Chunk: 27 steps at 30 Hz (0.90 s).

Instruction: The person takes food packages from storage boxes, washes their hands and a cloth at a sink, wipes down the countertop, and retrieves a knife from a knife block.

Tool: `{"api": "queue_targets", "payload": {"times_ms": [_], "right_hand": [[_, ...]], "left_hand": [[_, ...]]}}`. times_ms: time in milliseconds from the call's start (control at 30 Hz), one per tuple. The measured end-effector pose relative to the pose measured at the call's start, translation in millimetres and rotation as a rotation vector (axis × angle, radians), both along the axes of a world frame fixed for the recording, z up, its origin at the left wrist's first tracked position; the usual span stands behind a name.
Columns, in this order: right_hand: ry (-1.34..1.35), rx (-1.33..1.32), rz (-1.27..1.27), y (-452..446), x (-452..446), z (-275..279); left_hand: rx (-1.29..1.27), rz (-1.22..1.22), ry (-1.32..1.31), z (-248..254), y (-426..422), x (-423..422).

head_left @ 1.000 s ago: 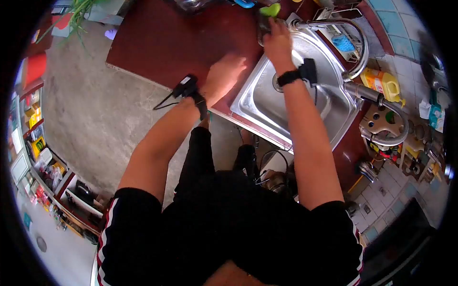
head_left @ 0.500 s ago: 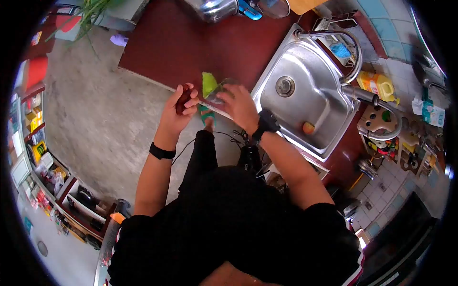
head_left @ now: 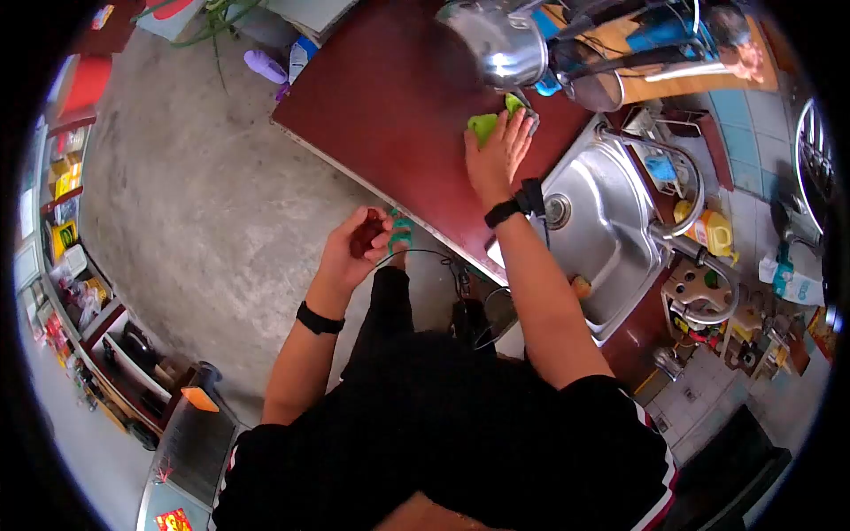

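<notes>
My left hand (head_left: 351,241) is above the floor near the counter's front edge, its fingers curled around a dark red, roundish thing (head_left: 366,237) that looks like a fruit; the fingers cover part of it. Over the red-brown countertop (head_left: 381,106), my right hand (head_left: 498,157) reaches forward with its fingers fairly straight. Under and around those fingers shows a bright green, cloth-like piece (head_left: 482,126) with a greyish edge; the palm side is hidden. A red and yellow fruit (head_left: 581,287) lies in the steel sink (head_left: 611,221), partly behind my right forearm.
A metal pot (head_left: 509,49) stands past my right hand, beside a wooden board (head_left: 753,66) crowded with utensils. The curved tap (head_left: 686,159) arches over the sink. A yellow bottle (head_left: 711,230) stands behind it. Shelves line the left, across the concrete floor (head_left: 195,203).
My right hand has moved forward over the counter, away from my left hand, and the green piece has gone with it. My left hand still holds the dark red thing. The view has shifted.
</notes>
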State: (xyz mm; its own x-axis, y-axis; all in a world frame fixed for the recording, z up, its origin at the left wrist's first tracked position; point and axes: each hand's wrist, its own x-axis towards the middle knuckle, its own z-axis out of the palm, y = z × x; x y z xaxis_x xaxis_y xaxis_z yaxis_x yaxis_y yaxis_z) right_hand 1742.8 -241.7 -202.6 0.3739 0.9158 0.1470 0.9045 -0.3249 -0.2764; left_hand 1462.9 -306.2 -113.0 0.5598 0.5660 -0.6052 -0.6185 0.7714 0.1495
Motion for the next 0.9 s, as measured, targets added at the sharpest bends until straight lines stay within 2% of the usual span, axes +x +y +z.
{"api": "queue_targets", "payload": {"times_ms": [67,133,200,267,333,367,433,533,600,667,700,767,833,900], "right_hand": [[0.017,-0.019,-0.019,26.7,-28.7,4.2],[0.102,-0.279,0.076,62.9,-58.6,27.9],[0.290,0.001,0.105,96.3,-94.4,29.6],[-0.012,0.257,0.244,106.3,-140.0,-1.4],[0.369,0.025,0.516,89.8,-161.8,23.3],[0.190,0.067,0.622,65.0,-173.8,15.9],[0.257,0.079,0.742,22.7,-168.4,12.3],[0.175,-0.052,0.774,-22.8,-106.5,35.6],[0.117,-0.113,0.598,-33.6,-51.6,35.6],[-0.377,-0.166,0.446,-36.9,14.2,16.7],[-0.453,-0.214,0.362,-29.1,54.6,24.8],[-0.182,-0.093,0.113,-42.1,104.3,9.7],[-0.234,-0.148,0.123,-70.4,95.0,6.1],[-0.074,-0.167,0.109,-98.9,61.7,13.6]], "left_hand": [[-0.018,0.034,0.043,-2.2,-0.8,-12.6],[-0.045,0.076,0.106,-1.0,-1.8,-22.7],[-0.046,0.110,0.115,-0.5,-0.6,-35.4],[-0.053,0.151,0.120,0.1,-2.0,-50.2],[-0.014,0.174,0.124,-0.8,-0.9,-65.8],[0.000,0.185,0.120,-1.8,-1.0,-68.8],[-0.003,0.193,0.130,4.9,3.5,-69.4],[0.016,0.189,0.130,10.6,12.3,-67.8],[0.037,0.148,0.126,13.1,16.6,-59.1],[0.063,0.101,0.115,18.3,20.0,-45.9],[0.079,0.074,0.104,24.1,24.4,-32.6],[0.086,0.027,0.077,37.8,9.6,-17.0],[0.085,0.000,0.015,42.1,1.8,-5.9],[0.075,0.010,0.064,47.2,-3.1,5.4]]}}
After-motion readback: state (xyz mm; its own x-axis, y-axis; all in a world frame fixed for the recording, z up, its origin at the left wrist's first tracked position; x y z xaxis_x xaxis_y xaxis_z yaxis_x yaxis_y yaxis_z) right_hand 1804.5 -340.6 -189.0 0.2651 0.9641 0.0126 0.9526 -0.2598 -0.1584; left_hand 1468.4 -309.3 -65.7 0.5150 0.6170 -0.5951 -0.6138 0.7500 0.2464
